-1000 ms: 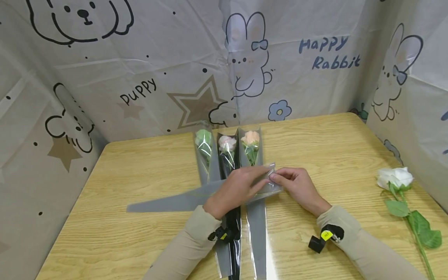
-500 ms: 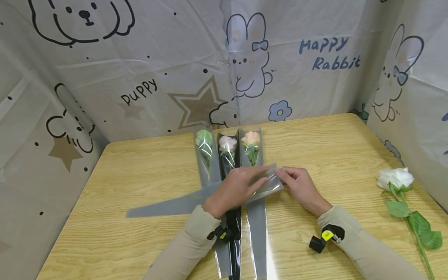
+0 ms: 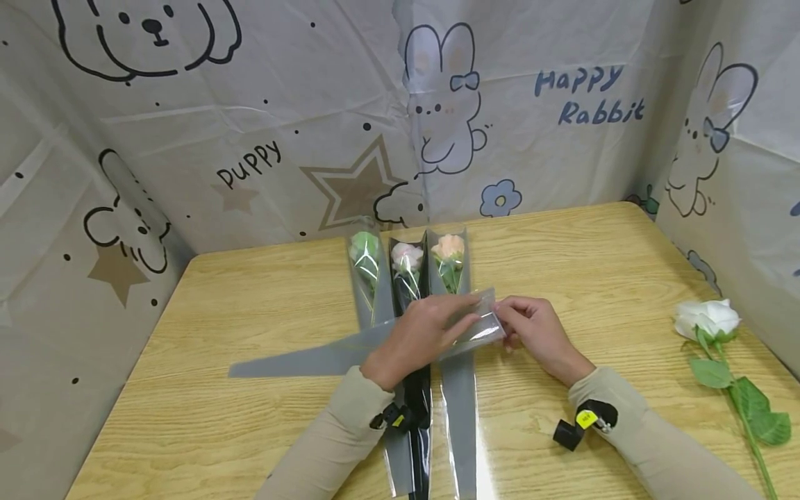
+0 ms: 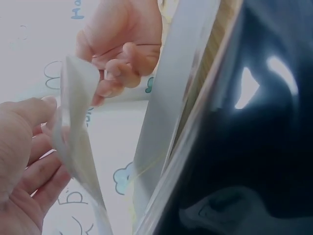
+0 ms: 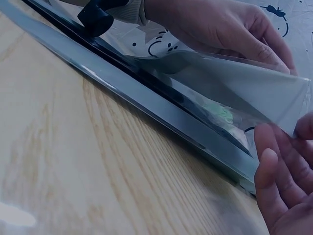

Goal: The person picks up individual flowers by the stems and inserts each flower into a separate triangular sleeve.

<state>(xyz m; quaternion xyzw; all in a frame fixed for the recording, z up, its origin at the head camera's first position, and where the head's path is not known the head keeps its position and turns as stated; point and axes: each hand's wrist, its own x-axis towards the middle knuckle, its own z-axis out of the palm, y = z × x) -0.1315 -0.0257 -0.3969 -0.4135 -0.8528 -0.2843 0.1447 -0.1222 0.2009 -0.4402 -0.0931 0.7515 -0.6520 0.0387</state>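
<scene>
A translucent grey flower sleeve (image 3: 319, 360) lies crosswise above three wrapped flowers, its narrow end pointing left. My left hand (image 3: 415, 337) holds its wide part between thumb and fingers; the left wrist view shows the sleeve (image 4: 78, 122) passing between them. At the wide end, my right hand (image 3: 539, 335) pinches the edge with thumb and fingertips. In the right wrist view, the right hand (image 5: 286, 181) is at the sleeve's corner, the left hand (image 5: 234, 32) farther back. Beneath are a green flower (image 3: 364, 246), a pale pink one (image 3: 407, 257) and a peach one (image 3: 450, 248).
A white rose (image 3: 706, 319) with a leafy stem lies at the right of the wooden table (image 3: 250, 298). Printed cloth (image 3: 337, 90) hangs behind and at both sides. The black sleeve (image 4: 259, 137) of the middle flower fills much of the left wrist view.
My right thumb has shifted from over the sleeve's wide end out to its right edge. The wide end looks flatter. My left hand has barely moved.
</scene>
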